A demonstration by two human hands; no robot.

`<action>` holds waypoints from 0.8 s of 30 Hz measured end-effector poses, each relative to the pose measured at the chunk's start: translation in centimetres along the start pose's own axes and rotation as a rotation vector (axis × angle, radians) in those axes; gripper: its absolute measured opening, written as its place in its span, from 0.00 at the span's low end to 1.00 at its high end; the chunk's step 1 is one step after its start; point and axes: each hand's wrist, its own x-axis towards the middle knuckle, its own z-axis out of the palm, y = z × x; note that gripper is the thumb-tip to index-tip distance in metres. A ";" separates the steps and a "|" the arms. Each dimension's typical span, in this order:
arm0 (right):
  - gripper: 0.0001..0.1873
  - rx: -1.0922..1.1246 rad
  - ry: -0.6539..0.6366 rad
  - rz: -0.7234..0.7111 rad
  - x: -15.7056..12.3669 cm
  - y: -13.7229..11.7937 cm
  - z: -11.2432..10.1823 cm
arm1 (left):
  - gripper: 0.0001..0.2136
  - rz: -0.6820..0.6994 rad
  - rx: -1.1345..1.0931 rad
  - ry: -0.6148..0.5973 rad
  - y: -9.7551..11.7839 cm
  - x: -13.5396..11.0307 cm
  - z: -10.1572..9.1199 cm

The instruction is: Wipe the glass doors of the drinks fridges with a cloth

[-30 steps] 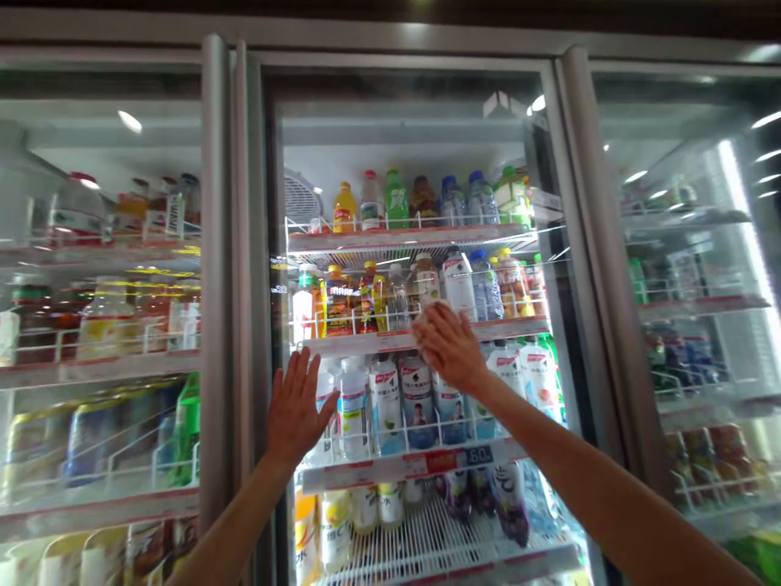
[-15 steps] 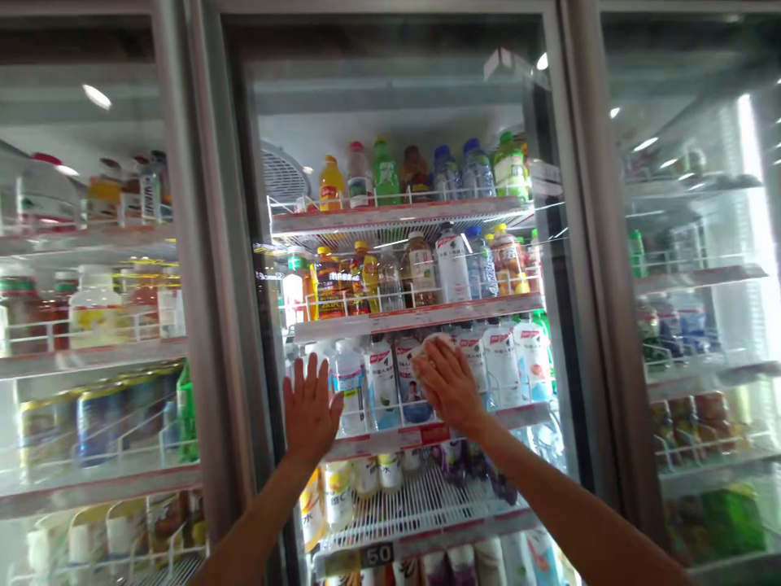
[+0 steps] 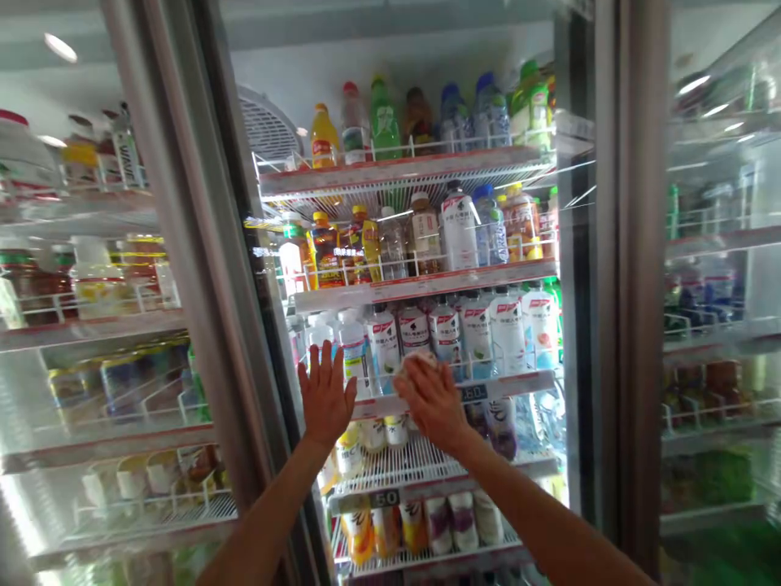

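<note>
Just left of my frame's centre, the left hand (image 3: 328,396) is spread flat towards the glass door (image 3: 390,45), grasping nothing; whether it touches, I cannot tell. Near centre, right of that hand, one pale cloth (image 3: 423,356) sits held beneath the fingers of the right hand (image 3: 434,404). Upper right of centre, I count two blue-capped bottles (image 3: 491,114) on the top shelf (image 3: 403,173).

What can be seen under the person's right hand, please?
Under the right hand, a bit of pale cloth shows along its upper edge. The rest of the cloth, and whatever lies directly behind the hand, is covered.
</note>
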 end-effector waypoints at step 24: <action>0.25 -0.322 0.189 0.605 -11.7 9.7 -4.5 | 0.30 0.052 -0.014 -0.029 0.3 -2.0 0.2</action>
